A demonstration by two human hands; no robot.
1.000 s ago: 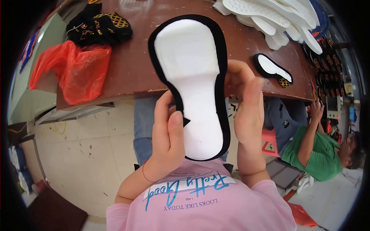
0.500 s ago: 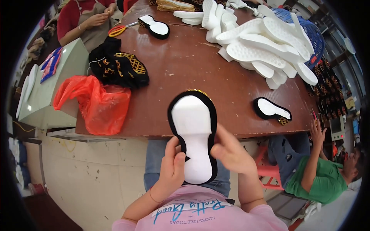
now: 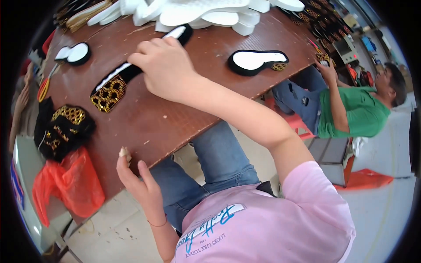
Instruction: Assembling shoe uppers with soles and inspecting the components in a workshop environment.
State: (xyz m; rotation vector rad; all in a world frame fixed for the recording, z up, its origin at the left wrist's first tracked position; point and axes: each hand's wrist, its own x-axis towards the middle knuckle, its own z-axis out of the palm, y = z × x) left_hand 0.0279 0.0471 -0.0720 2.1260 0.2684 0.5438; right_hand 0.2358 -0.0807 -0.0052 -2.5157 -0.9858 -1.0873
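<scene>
fingers of the right hand [image 3: 164,65] close over the middle of a black-edged white insole [image 3: 131,72], which lies flat on the brown table [image 3: 184,114] with its gold-patterned end [image 3: 108,93] toward the person. left hand [image 3: 133,177] hangs off the table's near edge, loosely curled around a small pale object [image 3: 125,153]. a red plastic bag [image 3: 66,188] sags at the table's left end; i cannot tell what is inside. a heap of white soles [image 3: 206,13] lies at the far edge, and a second insole [image 3: 256,61] lies to the right.
</scene>
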